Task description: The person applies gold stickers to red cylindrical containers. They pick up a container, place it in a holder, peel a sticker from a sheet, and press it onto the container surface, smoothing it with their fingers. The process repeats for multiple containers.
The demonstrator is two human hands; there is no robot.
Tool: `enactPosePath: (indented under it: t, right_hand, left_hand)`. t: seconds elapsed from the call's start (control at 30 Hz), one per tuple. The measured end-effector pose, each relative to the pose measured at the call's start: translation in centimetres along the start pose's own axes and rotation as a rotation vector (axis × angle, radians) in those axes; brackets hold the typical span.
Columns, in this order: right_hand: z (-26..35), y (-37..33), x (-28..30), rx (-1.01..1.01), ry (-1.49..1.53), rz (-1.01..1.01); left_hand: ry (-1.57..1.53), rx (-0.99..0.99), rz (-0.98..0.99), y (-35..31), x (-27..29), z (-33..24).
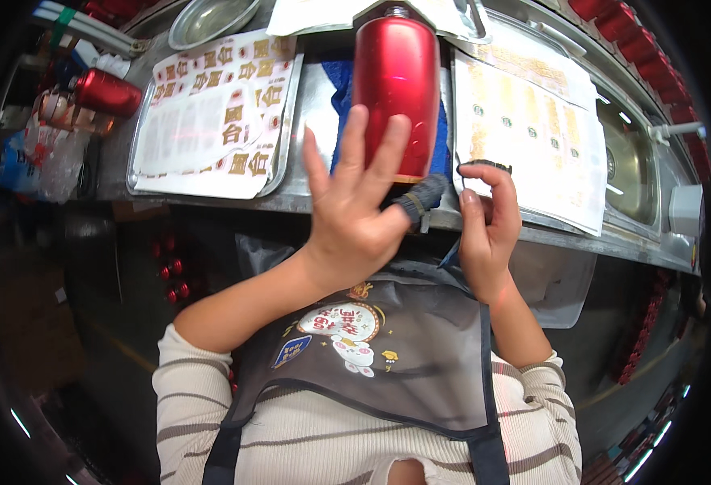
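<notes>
A shiny red metal bottle (396, 85) lies with its threaded neck pointing away from me, on a blue cloth (341, 89). My left hand (359, 198) is spread over the bottle's near end, its fingers reaching across the red side. A dark grey knit sleeve (422, 198) covers its thumb. To the right of the bottle, my right hand (489, 222) is closed in a pinch at the near left edge of a sheet of gold decals (533, 113). Something small and dark shows at its fingertips, too small to make out.
At left, a metal tray (291, 137) holds decal sheets (210, 129); a metal bowl (210, 20) stands behind it. Another red bottle (109, 93) and a plastic bag (52, 162) lie farther left. A sink (626, 162) with a tap (679, 132) is at right.
</notes>
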State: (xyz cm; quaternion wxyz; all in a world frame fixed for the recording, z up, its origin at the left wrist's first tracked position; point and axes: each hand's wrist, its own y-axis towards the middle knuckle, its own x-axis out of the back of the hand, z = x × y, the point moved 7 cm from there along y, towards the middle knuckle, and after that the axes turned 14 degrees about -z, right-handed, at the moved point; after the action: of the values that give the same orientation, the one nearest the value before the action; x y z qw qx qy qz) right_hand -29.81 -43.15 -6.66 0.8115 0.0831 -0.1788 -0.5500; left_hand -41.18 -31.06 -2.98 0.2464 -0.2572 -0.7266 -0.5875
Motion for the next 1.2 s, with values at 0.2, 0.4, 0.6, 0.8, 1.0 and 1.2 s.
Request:
enactPosePath:
  t: [0.2, 0.4, 0.6, 0.8, 1.0, 1.2]
  right_hand:
    - [5.0, -2.6, -3.6, 0.56, -0.13, 0.27]
    - [3.0, -2.2, -1.0, 0.285, -0.127, 0.122]
    - [4.4, -2.7, -1.4, 0.504, -0.262, 0.125]
    - [7.1, -1.9, -3.3, 0.719, -0.343, 0.314]
    - [9.1, 2.7, -2.4, 0.405, 0.099, 0.582]
    - [-5.4, 20.9, 3.5, 0.112, -0.536, -0.055]
  left_hand:
    - [-0.264, 0.27, -0.077, -1.4, 0.1, 4.6]
    - [-0.303, 0.235, -0.112, -0.4, -1.0, 4.6]
    - [-0.212, 0.122, -0.125, 1.8, 0.1, 2.8]
    - [-0.254, 0.161, -0.076, 1.5, -0.4, 3.3]
    - [-0.291, 0.444, 0.029, -1.1, -1.1, 5.9]
    - [-0.407, 0.566, 0.025, -1.6, -1.2, 5.9]
